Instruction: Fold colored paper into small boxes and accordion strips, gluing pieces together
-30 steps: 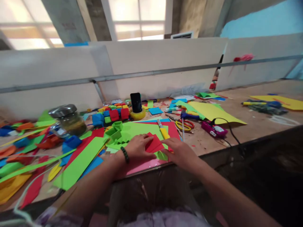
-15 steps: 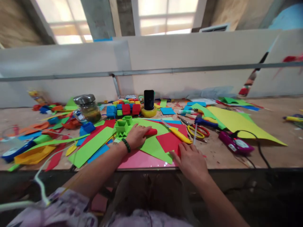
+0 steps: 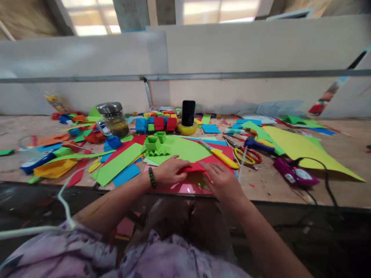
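Note:
Between both hands, near the table's front edge, is a piece of red paper (image 3: 194,168). My left hand (image 3: 171,170), with a green bead bracelet on the wrist, grips its left end. The fingers of my right hand (image 3: 222,178) are closed on its right end. Beneath lie a light green sheet (image 3: 182,148) and a pink sheet. Small green folded paper boxes (image 3: 152,143) stand just behind my left hand. A yellow-handled cutter (image 3: 223,157) rests behind my right hand on red paper.
A phone (image 3: 188,113) stands in a yellow tape roll, beside red and blue paper cubes (image 3: 159,123). To the left are a glass jar (image 3: 117,125) and paper scraps. Scissors (image 3: 245,154), a purple device (image 3: 292,172) and a large yellow sheet (image 3: 307,152) lie right.
My left hand has moved toward the front edge and my right hand has come inward, so both now hold the red paper between them. The camera view has shifted.

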`<state>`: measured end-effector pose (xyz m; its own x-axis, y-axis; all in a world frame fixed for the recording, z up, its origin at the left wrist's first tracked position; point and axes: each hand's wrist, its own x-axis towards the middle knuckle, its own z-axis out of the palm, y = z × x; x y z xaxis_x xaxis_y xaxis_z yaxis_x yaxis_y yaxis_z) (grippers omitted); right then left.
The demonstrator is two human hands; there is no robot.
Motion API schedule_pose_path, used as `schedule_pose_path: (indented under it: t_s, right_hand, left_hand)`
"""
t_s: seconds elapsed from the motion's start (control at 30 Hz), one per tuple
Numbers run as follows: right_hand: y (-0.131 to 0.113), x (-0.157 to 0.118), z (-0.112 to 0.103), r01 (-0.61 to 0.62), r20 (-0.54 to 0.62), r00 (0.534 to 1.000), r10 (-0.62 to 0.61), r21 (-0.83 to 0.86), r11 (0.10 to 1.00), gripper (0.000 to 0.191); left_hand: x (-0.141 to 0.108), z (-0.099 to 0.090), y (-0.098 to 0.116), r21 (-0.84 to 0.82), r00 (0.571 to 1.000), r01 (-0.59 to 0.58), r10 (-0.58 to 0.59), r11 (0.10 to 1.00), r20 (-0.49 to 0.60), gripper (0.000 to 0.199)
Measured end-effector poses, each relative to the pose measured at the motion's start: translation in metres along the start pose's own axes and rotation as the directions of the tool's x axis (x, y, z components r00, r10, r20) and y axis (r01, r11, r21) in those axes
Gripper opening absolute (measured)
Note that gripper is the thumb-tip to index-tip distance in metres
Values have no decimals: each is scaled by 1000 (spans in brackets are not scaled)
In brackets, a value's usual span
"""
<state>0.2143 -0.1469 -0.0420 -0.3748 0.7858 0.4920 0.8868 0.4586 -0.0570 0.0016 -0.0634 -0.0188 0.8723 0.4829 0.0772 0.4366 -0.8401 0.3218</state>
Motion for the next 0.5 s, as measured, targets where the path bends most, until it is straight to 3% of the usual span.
schedule_pose_path:
  t_s: [0.07,0.23,0.37,0.5]
  right_hand:
    - [-4,0,7,7,16,1000,-8,42,999,26]
    - [-4,-4,15,-60,46,998,53,156,986,22]
    - [-1,-1,8,-179,120,981,155,227,957,18]
    - [2,11,-7,-272,280,939,202,241,932,26]
  left_hand:
    - [-10,2,4,-19,1000,21,-21,1000,-6,33]
    - [-32,13,9,37,989,112,-108,993,-106,37]
    - [-38,18,10,-58,965,193,-200,980,-172,26]
    - [-39,23,9,-95,919,276,-292,956,-264,23]
